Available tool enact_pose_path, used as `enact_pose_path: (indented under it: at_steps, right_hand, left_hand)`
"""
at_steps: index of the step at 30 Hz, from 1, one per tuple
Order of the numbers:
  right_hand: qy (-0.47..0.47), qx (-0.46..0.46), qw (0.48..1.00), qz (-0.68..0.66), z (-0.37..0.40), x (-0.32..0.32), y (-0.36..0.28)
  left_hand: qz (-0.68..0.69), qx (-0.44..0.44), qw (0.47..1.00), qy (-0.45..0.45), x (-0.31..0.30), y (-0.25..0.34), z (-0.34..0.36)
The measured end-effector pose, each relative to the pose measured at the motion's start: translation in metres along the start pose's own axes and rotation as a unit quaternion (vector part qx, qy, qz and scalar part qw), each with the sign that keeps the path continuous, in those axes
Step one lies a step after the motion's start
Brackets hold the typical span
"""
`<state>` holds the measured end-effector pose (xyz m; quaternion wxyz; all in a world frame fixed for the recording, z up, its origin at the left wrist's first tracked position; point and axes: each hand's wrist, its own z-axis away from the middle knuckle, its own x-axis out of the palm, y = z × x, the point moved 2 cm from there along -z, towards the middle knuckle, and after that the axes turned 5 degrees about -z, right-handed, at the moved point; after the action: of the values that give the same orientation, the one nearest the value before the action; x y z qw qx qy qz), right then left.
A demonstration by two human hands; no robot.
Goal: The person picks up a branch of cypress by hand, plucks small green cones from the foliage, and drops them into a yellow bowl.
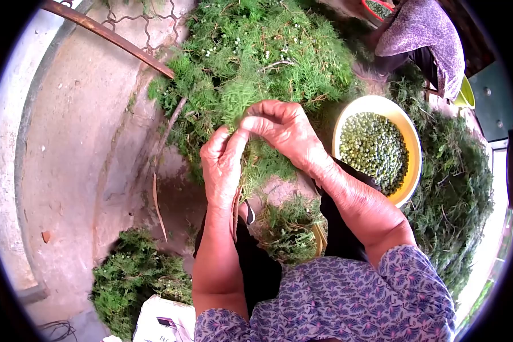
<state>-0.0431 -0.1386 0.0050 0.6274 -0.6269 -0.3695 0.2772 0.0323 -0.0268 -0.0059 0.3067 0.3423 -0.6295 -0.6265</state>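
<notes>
My left hand (222, 162) is closed around a leafy evergreen branch (236, 102), whose thin brown stem runs down beside my wrist. My right hand (285, 131) pinches at the same branch with thumb and forefinger, its fingertips meeting those of my left hand. Whether a berry sits between those fingertips is hidden. Right of my right hand stands a yellow basin (414, 142) holding many small round green berries (373, 151). Beyond both hands lies a large heap of cut evergreen branches (290, 51), dotted with pale berries.
More cut greenery (450, 199) lies along the right, with smaller piles (137, 276) at lower left and between my feet. Another person in a purple patterned top (424, 40) bends at upper right, near a red-rimmed basin (377, 10). A rusty metal bar (111, 37) crosses the upper left.
</notes>
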Motion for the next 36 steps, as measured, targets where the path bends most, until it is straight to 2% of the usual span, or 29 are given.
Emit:
enact_pose_path:
  at_steps: [1, 3, 4, 6, 7, 8, 9, 10, 11, 13, 15, 17, 19, 20, 21, 23, 24, 26, 28, 29, 30, 31, 32, 33, 35, 36]
  right_hand:
    - [0.0, -0.001, 1.0, 0.0, 0.0, 0.0, -0.003]
    - [-0.037, 0.117, 0.991, -0.047, 0.002, 0.001, -0.005]
    - [-0.037, 0.118, 0.991, -0.048, 0.002, 0.002, -0.003]
    - [0.037, -0.097, 0.993, 0.047, 0.002, 0.004, 0.001]
    - [0.074, -0.203, 0.972, 0.095, 0.004, 0.005, 0.002]
    - [0.072, -0.273, 0.952, 0.116, 0.003, 0.005, 0.003]
    - [0.072, -0.273, 0.952, 0.117, 0.004, 0.004, -0.002]
    - [0.077, -0.107, 0.99, -0.055, 0.004, 0.001, -0.005]
    - [0.077, 0.066, 0.969, -0.223, 0.006, 0.0, -0.006]
    - [0.055, 0.127, 0.919, -0.368, 0.0, -0.014, -0.005]
    - [0.128, 0.129, 0.893, -0.412, -0.004, -0.018, -0.004]
    - [0.131, 0.111, 0.887, -0.428, -0.005, -0.024, 0.001]
    - [0.068, 0.142, 0.949, -0.274, -0.003, -0.026, 0.004]
    - [0.052, 0.161, 0.946, -0.276, -0.002, -0.023, 0.005]
    - [0.028, 0.186, 0.959, -0.21, 0.0, -0.019, 0.003]
    - [-0.01, 0.22, 0.96, -0.172, 0.003, -0.011, 0.002]
    - [-0.04, 0.211, 0.959, -0.183, 0.004, -0.008, 0.002]
    - [-0.009, 0.163, 0.961, -0.223, 0.004, 0.0, 0.007]
    - [0.0, 0.15, 0.958, -0.243, 0.004, 0.001, 0.009]
    - [0.004, 0.089, 0.983, -0.16, 0.003, 0.001, 0.009]
    - [0.008, 0.027, 0.997, -0.075, 0.004, 0.002, 0.007]
    - [0.006, 0.027, 0.997, -0.075, 0.006, 0.001, 0.005]
    - [0.006, -0.067, 0.996, 0.056, 0.009, 0.0, -0.004]
    - [0.006, -0.16, 0.969, 0.186, 0.011, 0.001, -0.012]
    - [-0.009, -0.18, 0.959, 0.219, 0.011, 0.003, -0.015]
    - [-0.02, -0.184, 0.942, 0.281, 0.011, 0.004, -0.015]
  left_hand:
    - [0.0, 0.001, 1.0, -0.001, -0.001, 0.0, 0.0]
    - [-0.026, -0.005, 0.999, -0.036, -0.002, 0.001, 0.001]
    - [0.005, -0.023, 0.999, -0.028, 0.003, 0.01, 0.005]
    - [-0.015, -0.006, 1.0, -0.007, 0.005, 0.009, 0.006]
    - [-0.034, 0.012, 0.999, 0.012, 0.005, 0.008, 0.006]
    - [-0.029, 0.013, 0.999, 0.008, 0.002, 0.008, 0.007]
    - [-0.028, 0.014, 0.999, 0.007, 0.003, 0.008, 0.007]
    - [0.037, -0.017, 0.999, 0.024, 0.004, 0.007, 0.006]
    - [0.102, -0.047, 0.993, 0.041, 0.004, 0.006, 0.006]
    - [0.162, -0.063, 0.983, 0.051, -0.007, 0.0, 0.0]
    - [0.241, -0.08, 0.964, 0.079, -0.012, 0.0, -0.001]
    - [0.267, -0.073, 0.958, 0.074, -0.015, -0.009, -0.004]
    - [0.325, -0.075, 0.94, 0.075, -0.014, -0.01, -0.004]
    - [0.337, -0.067, 0.937, 0.062, -0.013, -0.008, -0.004]
    - [0.337, -0.067, 0.937, 0.061, -0.012, -0.008, -0.004]
    - [0.325, -0.062, 0.943, 0.031, -0.01, -0.008, -0.004]
    - [0.301, -0.08, 0.949, 0.04, -0.01, -0.007, -0.002]
    - [0.261, -0.117, 0.956, 0.07, -0.008, -0.008, -0.003]
    - [0.204, -0.06, 0.974, 0.078, -0.003, 0.003, 0.002]
    - [0.198, -0.042, 0.975, 0.094, -0.004, -0.001, 0.001]
    - [0.2, -0.073, 0.974, 0.08, -0.004, 0.0, 0.001]
    - [0.199, -0.072, 0.974, 0.081, -0.005, 0.0, 0.001]
    - [0.213, -0.067, 0.973, 0.062, -0.005, -0.001, -0.001]
    - [0.226, -0.062, 0.971, 0.043, -0.007, -0.002, -0.002]
    - [0.217, -0.039, 0.975, 0.022, -0.011, -0.003, -0.002]
    - [0.226, -0.064, 0.972, 0.014, -0.01, 0.001, -0.001]
